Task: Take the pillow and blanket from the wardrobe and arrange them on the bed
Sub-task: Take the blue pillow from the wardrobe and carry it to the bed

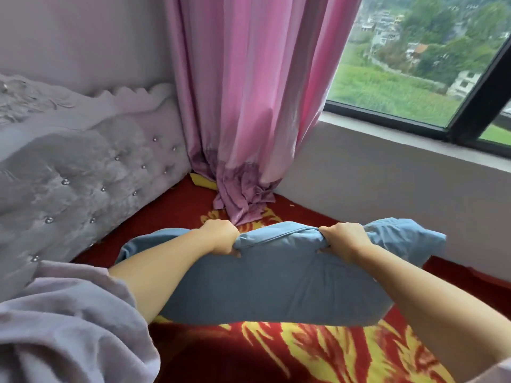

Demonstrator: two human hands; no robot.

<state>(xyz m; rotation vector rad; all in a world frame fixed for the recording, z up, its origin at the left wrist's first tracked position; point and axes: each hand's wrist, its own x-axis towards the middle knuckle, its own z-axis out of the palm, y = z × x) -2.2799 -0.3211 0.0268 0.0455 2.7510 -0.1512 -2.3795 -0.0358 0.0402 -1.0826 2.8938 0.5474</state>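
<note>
A blue pillow hangs in front of me above the red and yellow bed cover. My left hand grips its far edge on the left. My right hand grips the same edge further right. Both hands have their fingers curled into the fabric. The pillow's near edge sags down towards the cover. No blanket is clearly in view.
A tufted lilac headboard runs along the left. A pink curtain hangs in the corner, its hem bunched on the bed cover. The wall and window bound the right side. Lilac cloth fills the lower left.
</note>
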